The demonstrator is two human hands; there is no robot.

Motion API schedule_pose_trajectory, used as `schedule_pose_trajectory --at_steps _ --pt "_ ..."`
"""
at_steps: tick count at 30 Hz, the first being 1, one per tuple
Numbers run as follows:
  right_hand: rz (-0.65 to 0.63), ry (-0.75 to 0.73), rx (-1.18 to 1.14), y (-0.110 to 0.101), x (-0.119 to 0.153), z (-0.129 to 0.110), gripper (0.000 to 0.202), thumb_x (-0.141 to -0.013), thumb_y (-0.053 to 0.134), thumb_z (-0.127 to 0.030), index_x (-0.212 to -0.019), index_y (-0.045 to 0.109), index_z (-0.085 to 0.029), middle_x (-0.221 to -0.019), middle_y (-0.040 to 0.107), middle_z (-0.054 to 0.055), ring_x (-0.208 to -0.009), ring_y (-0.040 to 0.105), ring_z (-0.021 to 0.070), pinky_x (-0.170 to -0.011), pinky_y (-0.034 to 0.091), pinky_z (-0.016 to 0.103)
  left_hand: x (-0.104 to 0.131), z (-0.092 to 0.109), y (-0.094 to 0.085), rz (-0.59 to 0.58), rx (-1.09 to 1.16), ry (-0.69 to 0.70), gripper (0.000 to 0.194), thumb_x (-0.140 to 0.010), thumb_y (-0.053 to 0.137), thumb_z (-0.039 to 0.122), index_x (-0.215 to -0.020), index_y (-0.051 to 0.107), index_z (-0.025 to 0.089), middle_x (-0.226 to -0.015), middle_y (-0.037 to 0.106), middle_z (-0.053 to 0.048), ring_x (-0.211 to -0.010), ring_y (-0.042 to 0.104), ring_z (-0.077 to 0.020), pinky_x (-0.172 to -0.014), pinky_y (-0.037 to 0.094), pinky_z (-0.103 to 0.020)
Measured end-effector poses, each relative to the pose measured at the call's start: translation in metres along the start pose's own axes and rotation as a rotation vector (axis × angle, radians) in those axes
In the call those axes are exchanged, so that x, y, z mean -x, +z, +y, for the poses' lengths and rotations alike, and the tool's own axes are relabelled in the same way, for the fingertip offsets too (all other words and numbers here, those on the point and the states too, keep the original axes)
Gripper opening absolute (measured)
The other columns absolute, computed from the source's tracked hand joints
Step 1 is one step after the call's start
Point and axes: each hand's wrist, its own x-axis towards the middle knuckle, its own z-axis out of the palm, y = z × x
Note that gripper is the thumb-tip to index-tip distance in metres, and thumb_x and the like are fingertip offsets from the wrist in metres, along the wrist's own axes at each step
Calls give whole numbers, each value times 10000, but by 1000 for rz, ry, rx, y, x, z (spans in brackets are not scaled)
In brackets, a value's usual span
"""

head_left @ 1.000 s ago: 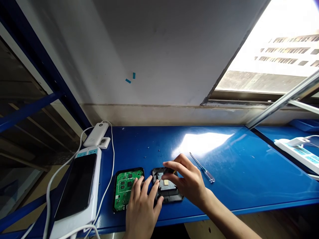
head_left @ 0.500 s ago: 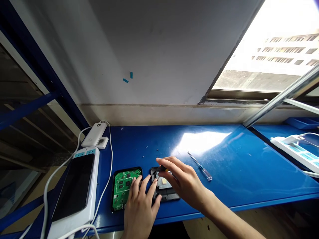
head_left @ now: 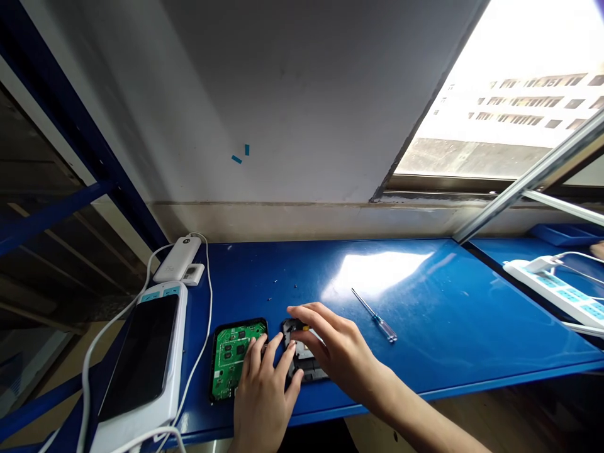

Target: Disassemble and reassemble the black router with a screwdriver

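Observation:
My left hand (head_left: 265,380) lies with fingers spread across the gap between a green circuit board (head_left: 229,352) in a black tray-like shell and a second black plastic casing (head_left: 312,371). Its fingertips reach the casing's left edge. Above that casing, my right hand (head_left: 340,345) pinches a short black-and-yellow screwdriver (head_left: 306,328); the fingers cover most of it, and its tip is hard to make out. A pale metal plate shows inside the casing, partly hidden by my right hand. Farther right lies another screwdriver (head_left: 375,318) with a clear bluish handle.
Several tiny screws (head_left: 296,286) lie on the blue table (head_left: 453,314) beyond the casings. At left are a black phone (head_left: 141,352) on a white power strip, a white power bank (head_left: 177,259) and loose cables. Another power strip (head_left: 557,289) sits far right, near part of a person's hand.
My right hand has shifted slightly left over the casing, still pinching the short screwdriver. My left hand stays nearly in place. The whole view has shifted a little.

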Motion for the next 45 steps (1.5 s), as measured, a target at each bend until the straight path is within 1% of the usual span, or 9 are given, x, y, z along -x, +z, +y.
schedule_pose_trajectory --at_steps 13,17,21,24,26,27,32,42,45 --pt "135 113 -23 8 17 8 375 -1043 504 -203 -1418 501 -215 -1079 729 93 -850 746 150 -738 632 231 1 0 1 -20 40 -44 311 -909 633 279 -1202 732 310 -1273 728 -6 -1252 586 -323 -1009 561 -543" --pt "286 151 -20 4 29 9 398 -1030 535 -199 -1424 501 -244 -1098 751 84 -880 767 153 -770 643 246 0 1 -1 -48 29 -26 300 -924 618 266 -1200 731 295 -1292 716 -15 -1271 573 -317 -1013 561 -527" --pt "482 301 56 -16 33 33 299 -1022 575 -287 -1309 534 -216 -1005 774 77 -762 777 168 -642 639 266 1 -2 -3 -101 -28 6 318 -943 618 278 -1248 708 292 -1325 694 -26 -1301 553 -319 -988 580 -499" --pt "240 585 71 -26 32 60 316 -1045 495 -409 -1231 586 -169 -785 736 33 -570 711 160 -539 583 270 1 -5 -2 -119 -50 21 320 -944 633 305 -1257 700 303 -1342 684 -21 -1307 551 -325 -979 586 -506" --pt "-29 721 121 -23 34 76 328 -1063 432 -404 -1228 602 -177 -862 743 35 -498 660 125 -587 580 279 1 -6 -1 -118 -52 22 319 -943 637 317 -1256 700 308 -1338 686 -16 -1297 558 -323 -989 581 -511" --pt "-77 735 143 -19 36 83 294 -1048 464 -380 -1186 630 -179 -916 749 48 -491 649 120 -609 577 290 0 -6 -1 -116 -51 22 318 -942 638 317 -1254 701 307 -1334 689 -15 -1288 562 -319 -993 579 -508" --pt "-124 783 276 5 53 99 272 -1016 517 -315 -1194 656 -164 -1133 697 144 -863 737 239 -760 550 353 -2 -1 -1 -106 -58 20 308 -947 621 295 -1242 708 298 -1318 700 -14 -1285 556 -312 -994 577 -500" --pt "-148 790 428 12 63 110 270 -1016 515 -310 -1230 635 -196 -1104 670 115 -738 723 195 -568 474 267 -17 30 21 -40 -69 28 261 -946 626 376 -1172 729 296 -1254 719 -27 -1225 599 -315 -958 592 -480" --pt "-102 758 458 11 69 112 289 -1020 502 -319 -1249 626 -194 -1120 657 130 -855 719 227 -579 507 276 -17 43 27 -10 -77 17 252 -946 629 373 -1156 729 277 -1242 717 -44 -1215 604 -319 -972 580 -484"
